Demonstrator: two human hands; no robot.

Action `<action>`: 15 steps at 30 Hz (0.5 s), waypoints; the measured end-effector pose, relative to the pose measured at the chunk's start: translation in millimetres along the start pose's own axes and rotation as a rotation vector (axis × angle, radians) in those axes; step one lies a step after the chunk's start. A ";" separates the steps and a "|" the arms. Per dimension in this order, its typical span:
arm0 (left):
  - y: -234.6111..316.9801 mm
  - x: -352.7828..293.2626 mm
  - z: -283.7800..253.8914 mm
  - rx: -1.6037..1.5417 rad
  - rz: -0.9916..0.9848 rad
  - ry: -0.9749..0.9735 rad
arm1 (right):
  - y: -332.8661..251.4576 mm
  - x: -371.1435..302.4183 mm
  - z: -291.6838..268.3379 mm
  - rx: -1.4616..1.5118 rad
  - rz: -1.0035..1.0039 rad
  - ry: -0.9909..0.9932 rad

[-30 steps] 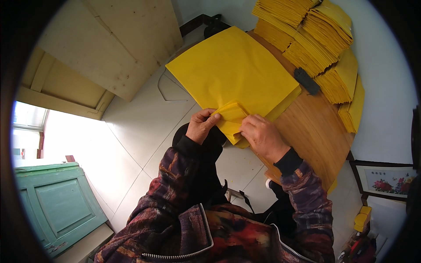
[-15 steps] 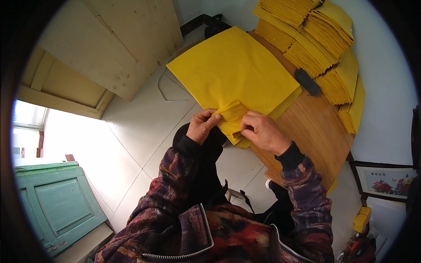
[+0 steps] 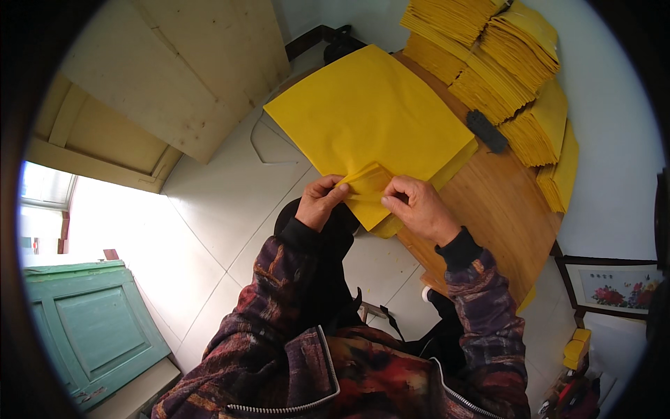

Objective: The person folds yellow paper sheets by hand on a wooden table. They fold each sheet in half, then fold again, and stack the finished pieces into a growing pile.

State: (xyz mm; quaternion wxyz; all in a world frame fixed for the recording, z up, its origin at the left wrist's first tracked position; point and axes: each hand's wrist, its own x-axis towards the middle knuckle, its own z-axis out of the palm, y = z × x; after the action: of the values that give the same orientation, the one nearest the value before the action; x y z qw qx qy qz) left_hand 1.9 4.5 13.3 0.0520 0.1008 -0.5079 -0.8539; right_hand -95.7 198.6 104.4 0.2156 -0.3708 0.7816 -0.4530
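Observation:
A large yellow fabric sheet (image 3: 370, 112) lies across the near left edge of the wooden table, its near corner hanging over the edge. Another yellow layer shows beneath its right side. Close to that near corner, a small folded flap (image 3: 368, 179) stands up between my hands. My left hand (image 3: 322, 201) pinches the left end of the flap between thumb and fingers. Opposite it, my right hand (image 3: 417, 205) is closed with thumb against forefinger at the flap's right end. The fingertips of my right hand partly cover the fabric there.
Bundled stacks of yellow sheets (image 3: 488, 70) rise at the back right of the wooden table (image 3: 502, 209). A dark grey object (image 3: 487, 131) lies beside them. Wooden boards (image 3: 174, 63) lean at the far left, a green panel (image 3: 101, 325) at the near left. A framed flower picture (image 3: 614, 288) stands right.
My right hand's grip has shifted slightly at the flap. The crumpled fabric below it now lies flatter. My left hand stays nearly in place.

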 end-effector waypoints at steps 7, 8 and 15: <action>4.0 -2.7 2.7 -0.002 -0.009 -0.023 | -2.1 6.0 8.6 0.026 0.056 0.146; 3.0 -3.0 3.9 -0.031 -0.022 -0.015 | -1.7 6.8 10.1 0.024 0.045 0.164; -4.5 0.9 3.1 0.038 0.033 0.039 | 6.1 -8.4 9.3 -0.064 -0.065 0.401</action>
State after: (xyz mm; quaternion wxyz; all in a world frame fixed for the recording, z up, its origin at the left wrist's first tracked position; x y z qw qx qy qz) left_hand 0.4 9.2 10.7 0.0740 0.1100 -0.5246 -0.8410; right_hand -86.5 202.0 94.5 0.0291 -0.3050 0.8106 -0.4991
